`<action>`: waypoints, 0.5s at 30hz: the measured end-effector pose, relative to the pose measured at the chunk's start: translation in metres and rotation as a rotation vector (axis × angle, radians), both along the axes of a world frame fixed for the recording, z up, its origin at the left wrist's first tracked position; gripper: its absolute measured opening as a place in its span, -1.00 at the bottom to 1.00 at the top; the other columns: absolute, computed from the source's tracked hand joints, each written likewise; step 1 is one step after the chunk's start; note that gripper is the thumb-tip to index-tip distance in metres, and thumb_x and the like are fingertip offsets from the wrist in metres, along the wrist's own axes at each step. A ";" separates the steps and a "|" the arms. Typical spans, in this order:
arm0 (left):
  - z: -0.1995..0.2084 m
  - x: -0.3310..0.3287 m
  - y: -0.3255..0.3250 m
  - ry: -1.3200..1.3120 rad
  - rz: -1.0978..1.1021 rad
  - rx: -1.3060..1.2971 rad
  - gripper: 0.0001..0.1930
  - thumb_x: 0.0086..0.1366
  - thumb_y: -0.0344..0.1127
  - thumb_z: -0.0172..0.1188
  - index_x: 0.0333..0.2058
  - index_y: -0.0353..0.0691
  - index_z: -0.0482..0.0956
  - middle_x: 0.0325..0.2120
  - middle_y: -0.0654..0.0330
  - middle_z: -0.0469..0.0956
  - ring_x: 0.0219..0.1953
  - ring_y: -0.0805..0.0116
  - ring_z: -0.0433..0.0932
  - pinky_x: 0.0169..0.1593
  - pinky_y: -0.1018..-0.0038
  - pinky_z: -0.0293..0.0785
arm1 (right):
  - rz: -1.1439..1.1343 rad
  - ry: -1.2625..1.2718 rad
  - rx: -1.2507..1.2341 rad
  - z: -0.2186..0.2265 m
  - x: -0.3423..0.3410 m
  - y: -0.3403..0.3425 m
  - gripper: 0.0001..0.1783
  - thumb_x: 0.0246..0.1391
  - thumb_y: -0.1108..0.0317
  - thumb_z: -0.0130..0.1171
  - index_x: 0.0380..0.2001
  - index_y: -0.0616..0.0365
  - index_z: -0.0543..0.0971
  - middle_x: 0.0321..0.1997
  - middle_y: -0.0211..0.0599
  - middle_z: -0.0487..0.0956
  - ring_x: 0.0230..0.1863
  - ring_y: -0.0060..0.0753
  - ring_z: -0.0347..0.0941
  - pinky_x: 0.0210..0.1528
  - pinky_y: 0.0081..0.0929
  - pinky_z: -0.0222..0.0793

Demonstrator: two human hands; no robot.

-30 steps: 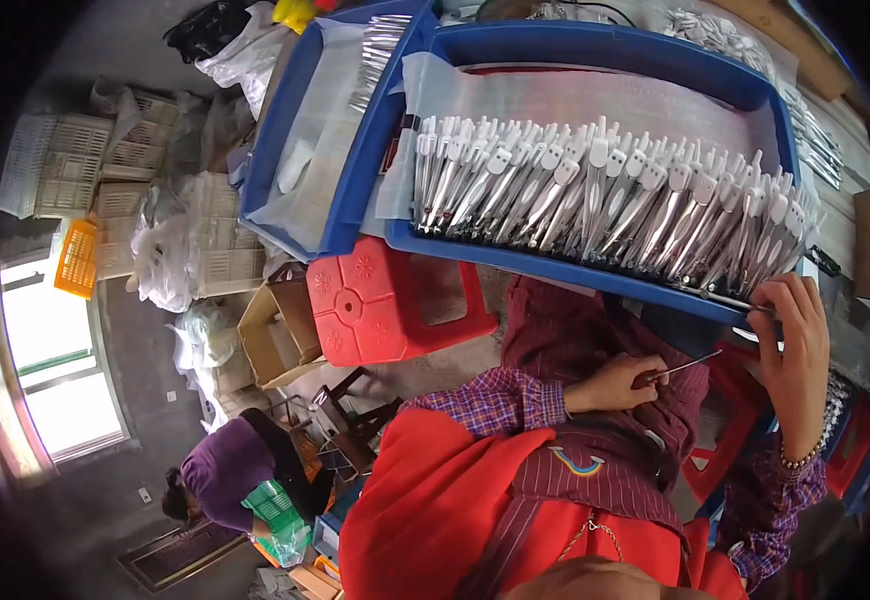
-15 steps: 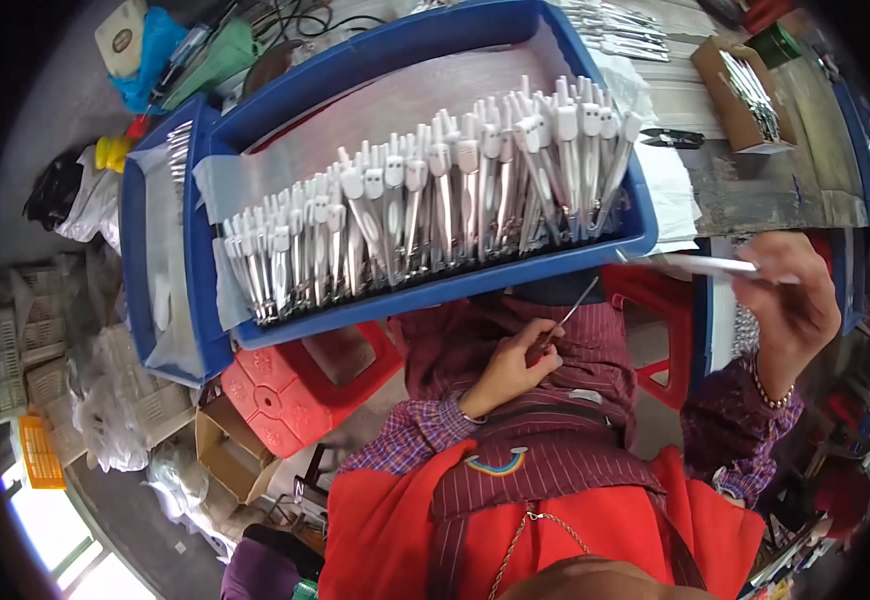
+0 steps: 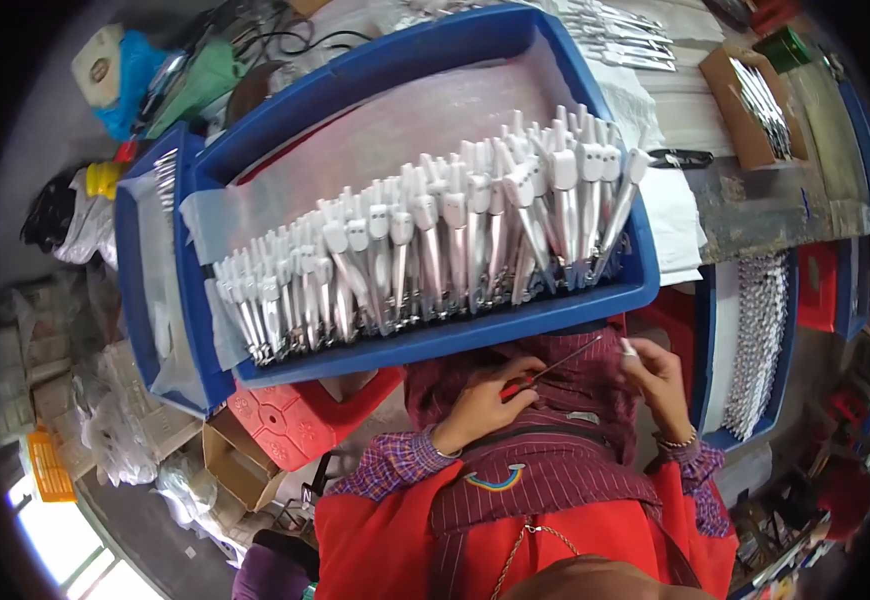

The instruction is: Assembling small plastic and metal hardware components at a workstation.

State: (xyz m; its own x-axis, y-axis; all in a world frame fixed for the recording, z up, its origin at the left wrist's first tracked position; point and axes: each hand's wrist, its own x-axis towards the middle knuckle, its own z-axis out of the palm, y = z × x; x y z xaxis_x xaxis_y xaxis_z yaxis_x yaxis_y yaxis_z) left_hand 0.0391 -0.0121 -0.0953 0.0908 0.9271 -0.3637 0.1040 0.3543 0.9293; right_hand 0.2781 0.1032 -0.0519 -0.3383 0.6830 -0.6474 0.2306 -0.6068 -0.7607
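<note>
The left hand (image 3: pixel 490 405) curls its fingers round a thin-shafted tool (image 3: pixel 570 357) and the right hand (image 3: pixel 661 385) pinches a white-tipped piece (image 3: pixel 628 348), both on the near side of the blue tray (image 3: pixel 445 344) holding packed silver-and-white instruments (image 3: pixel 425 235).

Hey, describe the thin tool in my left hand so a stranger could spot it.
Find the big blue tray packed with standing, white-ended metal pieces. Just below its near edge, the left hand grips the thin tool, which points toward the right hand. Its exposed part is a slender, straight shaft without the white end its neighbours have.
</note>
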 end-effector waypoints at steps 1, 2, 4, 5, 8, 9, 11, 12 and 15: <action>-0.001 -0.001 -0.005 -0.060 0.053 -0.033 -0.62 0.14 -0.35 0.23 -0.04 -0.21 0.45 -0.24 0.13 0.57 -0.17 0.34 0.58 -0.08 0.47 0.46 | 0.040 0.007 0.008 -0.010 -0.005 -0.003 -0.75 0.16 0.39 0.09 -0.11 0.25 0.52 -0.42 -0.46 0.53 -0.39 -0.70 0.43 -0.33 -0.72 0.34; 0.001 -0.003 -0.005 -0.074 0.060 -0.072 -0.63 0.15 -0.40 0.23 -0.03 -0.25 0.45 -0.22 0.21 0.56 -0.16 0.43 0.54 -0.05 0.52 0.43 | 0.086 0.005 0.051 -0.011 -0.011 -0.002 -0.70 0.19 0.36 0.06 -0.05 0.26 0.50 -0.41 -0.46 0.54 -0.39 -0.69 0.42 -0.32 -0.71 0.33; 0.004 -0.011 -0.008 -0.049 0.093 -0.088 -0.66 0.14 -0.38 0.25 -0.08 -0.25 0.49 -0.26 0.18 0.57 -0.18 0.47 0.56 -0.08 0.56 0.45 | 0.161 0.051 0.053 -0.017 -0.018 0.001 -0.65 0.22 0.32 0.02 0.03 0.24 0.47 -0.39 -0.50 0.51 -0.37 -0.73 0.36 -0.32 -0.73 0.29; 0.000 -0.014 -0.012 -0.105 0.115 -0.116 -0.66 0.12 -0.41 0.25 -0.09 -0.27 0.49 -0.25 0.19 0.57 -0.19 0.47 0.55 -0.08 0.56 0.45 | 0.185 0.081 0.028 -0.020 -0.018 0.001 -0.64 0.22 0.33 0.02 0.06 0.21 0.46 -0.37 -0.53 0.49 -0.36 -0.76 0.32 -0.33 -0.75 0.27; 0.009 -0.021 -0.015 -0.163 0.160 -0.136 -0.62 0.11 -0.51 0.24 -0.05 -0.33 0.48 -0.26 0.21 0.57 -0.22 0.48 0.55 -0.08 0.55 0.45 | 0.198 0.021 0.172 -0.036 -0.026 -0.007 -0.68 0.20 0.34 0.05 0.00 0.22 0.48 -0.40 -0.53 0.49 -0.39 -0.77 0.32 -0.36 -0.72 0.26; 0.011 -0.021 -0.019 -0.194 0.192 -0.157 -0.61 0.12 -0.52 0.23 -0.02 -0.34 0.47 -0.26 0.21 0.57 -0.21 0.49 0.55 -0.08 0.55 0.45 | 0.188 0.010 0.168 -0.035 -0.026 -0.010 -0.68 0.20 0.34 0.05 0.00 0.22 0.48 -0.40 -0.53 0.49 -0.39 -0.77 0.32 -0.36 -0.72 0.26; 0.017 -0.022 -0.017 -0.228 0.180 -0.207 -0.59 0.14 -0.55 0.21 0.01 -0.36 0.46 -0.24 0.18 0.58 -0.19 0.49 0.55 -0.06 0.57 0.45 | 0.075 0.043 -0.038 -0.032 -0.029 -0.009 -0.74 0.14 0.41 0.11 -0.09 0.24 0.50 -0.41 -0.48 0.50 -0.43 -0.74 0.36 -0.39 -0.72 0.30; 0.018 -0.022 -0.015 -0.222 0.149 -0.210 -0.59 0.14 -0.55 0.21 0.01 -0.36 0.46 -0.22 0.16 0.58 -0.18 0.48 0.55 -0.06 0.57 0.45 | -0.005 0.070 -0.098 -0.032 -0.031 -0.009 -0.77 0.09 0.46 0.15 -0.16 0.25 0.50 -0.44 -0.45 0.52 -0.48 -0.72 0.40 -0.44 -0.73 0.33; 0.027 -0.023 -0.019 -0.200 0.146 -0.228 -0.60 0.13 -0.53 0.23 -0.01 -0.36 0.48 -0.23 0.13 0.59 -0.17 0.46 0.57 -0.07 0.57 0.46 | 0.078 0.044 -0.134 -0.034 -0.034 -0.011 -0.78 0.09 0.44 0.16 -0.17 0.25 0.50 -0.46 -0.45 0.53 -0.50 -0.74 0.41 -0.46 -0.75 0.32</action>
State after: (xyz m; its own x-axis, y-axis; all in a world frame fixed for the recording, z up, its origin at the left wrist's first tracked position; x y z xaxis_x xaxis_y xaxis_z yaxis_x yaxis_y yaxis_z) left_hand 0.0160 -0.0308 -0.0680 0.0537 0.8324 -0.5515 -0.1396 0.5532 0.8213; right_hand 0.2437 0.0927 -0.0856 -0.4168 0.5618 -0.7145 0.2491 -0.6854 -0.6842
